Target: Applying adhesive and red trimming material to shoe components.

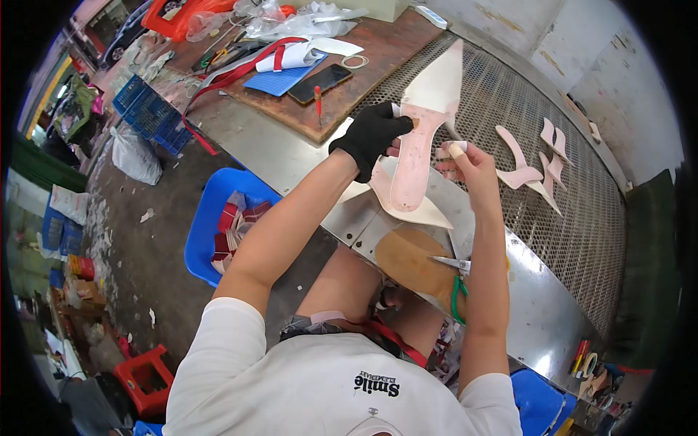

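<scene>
Green-handled scissors (pixel 454 280) on brown oval pad (pixel 407 258) near bench edge, loose pink cut pieces (pixel 534 171) on perforated metal grate (pixel 582 218), black-gloved left hand (pixel 371 134) gripping pink pointed shoe-sole piece (pixel 414 163), long axis near-upright, bare right hand (pixel 469 163) pinching its right edge.

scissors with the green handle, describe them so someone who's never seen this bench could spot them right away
Start at the metal workbench with the perforated mesh top, then come to its near edge by the person's right forearm. A tan oval pad lies there, and the scissors rest on its right side, partly hidden by the arm. They are the only tool there with looped green handles.
</scene>
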Demonstrator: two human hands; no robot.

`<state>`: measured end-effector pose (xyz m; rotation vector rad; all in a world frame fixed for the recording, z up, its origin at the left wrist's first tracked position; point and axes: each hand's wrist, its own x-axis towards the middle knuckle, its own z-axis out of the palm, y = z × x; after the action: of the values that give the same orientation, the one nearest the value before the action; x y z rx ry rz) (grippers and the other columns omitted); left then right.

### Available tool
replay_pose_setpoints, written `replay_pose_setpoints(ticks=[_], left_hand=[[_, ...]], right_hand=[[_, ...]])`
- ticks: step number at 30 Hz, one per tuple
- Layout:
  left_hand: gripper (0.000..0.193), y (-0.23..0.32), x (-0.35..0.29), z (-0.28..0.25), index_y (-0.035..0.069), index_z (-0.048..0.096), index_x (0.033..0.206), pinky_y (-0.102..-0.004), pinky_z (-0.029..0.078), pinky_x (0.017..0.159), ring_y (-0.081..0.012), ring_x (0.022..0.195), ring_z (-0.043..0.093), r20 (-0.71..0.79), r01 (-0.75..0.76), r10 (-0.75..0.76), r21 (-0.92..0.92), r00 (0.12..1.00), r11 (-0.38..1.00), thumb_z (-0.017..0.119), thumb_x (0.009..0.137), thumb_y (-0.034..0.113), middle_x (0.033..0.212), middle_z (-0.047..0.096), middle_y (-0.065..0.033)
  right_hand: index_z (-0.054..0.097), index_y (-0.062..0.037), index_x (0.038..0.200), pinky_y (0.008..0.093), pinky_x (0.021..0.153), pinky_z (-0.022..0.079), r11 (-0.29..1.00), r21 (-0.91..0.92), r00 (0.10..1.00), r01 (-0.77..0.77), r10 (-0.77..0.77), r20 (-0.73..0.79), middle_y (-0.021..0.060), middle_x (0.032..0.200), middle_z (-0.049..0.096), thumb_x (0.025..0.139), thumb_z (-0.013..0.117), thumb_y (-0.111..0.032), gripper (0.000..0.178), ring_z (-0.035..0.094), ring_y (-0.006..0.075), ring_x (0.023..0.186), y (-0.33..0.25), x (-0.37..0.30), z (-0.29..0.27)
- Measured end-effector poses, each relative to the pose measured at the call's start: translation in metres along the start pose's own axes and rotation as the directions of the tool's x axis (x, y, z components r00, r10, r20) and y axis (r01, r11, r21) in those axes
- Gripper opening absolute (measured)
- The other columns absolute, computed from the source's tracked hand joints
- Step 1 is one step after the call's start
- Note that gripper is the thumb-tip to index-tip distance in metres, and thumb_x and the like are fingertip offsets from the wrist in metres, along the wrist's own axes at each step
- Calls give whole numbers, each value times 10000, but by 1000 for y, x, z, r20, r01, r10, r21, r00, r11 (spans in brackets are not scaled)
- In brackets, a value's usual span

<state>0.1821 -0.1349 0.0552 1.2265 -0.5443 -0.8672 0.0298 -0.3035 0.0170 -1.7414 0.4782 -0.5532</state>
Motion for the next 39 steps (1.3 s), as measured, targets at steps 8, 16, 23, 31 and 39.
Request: replay_pose_setpoints(ticks=[8,16,23,31,39], left_hand=[[204,-25,-12,25,9,624,900,-258,490,508,-108,619,594,14,-133,133,212,991,968,683,785,167,759,626,-48],[451,-10,-41,-53,42,603,978,-337,503,682,-221,738,653,-74,-270,535,801,842,535,730,741,403,793,656,-91],[497,-40,-76,-96,24,581,800,-230,459,438,-164,518,625,-140,415,-400,482,906,771,605,837,520,750,676,-117],[291,-73,-87,-72,-9,512,1043,-245,518,509,-196,672,662,-34,369,-371,-57,928,928,587,908,237,932,665,-158],[235,-45,-95,-110,30,583,1044,-213,488,511,-133,633,657,62,120,-136,213,989,970,622,857,168,859,696,-106]], right_hand=[[607,12,1019,196,506,438,972,125,964,197,-169,-206,52,842,642,830,628,-49,199,586,77,627,-47,-24,7],[645,-15,972,174,486,398,992,80,970,100,-79,-232,-24,656,567,868,632,-190,203,497,36,541,-33,-20,-73],[601,41,1095,285,620,490,761,-639,919,-111,-166,-358,96,733,629,822,667,-181,357,609,161,640,13,-18,-72],[625,35,998,405,710,503,685,-650,944,330,-233,234,187,914,657,668,717,-251,447,643,312,799,-4,-37,72],[587,35,871,371,669,496,818,-543,957,189,-28,290,166,866,631,599,742,-209,397,624,284,745,-7,-32,79]])
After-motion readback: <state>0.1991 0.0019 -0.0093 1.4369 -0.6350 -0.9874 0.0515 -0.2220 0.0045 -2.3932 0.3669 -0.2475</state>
